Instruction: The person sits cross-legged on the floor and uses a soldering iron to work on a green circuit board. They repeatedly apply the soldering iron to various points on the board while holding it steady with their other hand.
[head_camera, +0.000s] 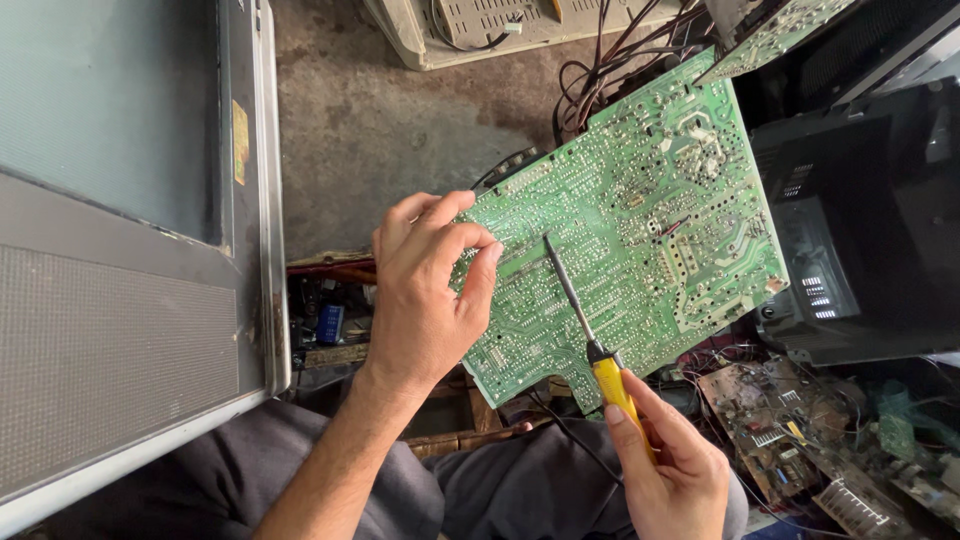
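Concrete floor (380, 120), old television sets around | left hand (425, 290), fingers closed on edge of green circuit board (640, 220) held over lap | right hand (670, 465) grips yellow-handled screwdriver (590, 330), tip touching board's solder side | board already out of its casing, wires (600, 70) attached at its far end.

Two bare forearms, no sleeves, no watch, no rings, no gloves. Left hand (425, 290) and right hand (672, 470) both uncovered, nails short. Lap below in grey trousers (520, 490), fabric creased, slightly dusty.
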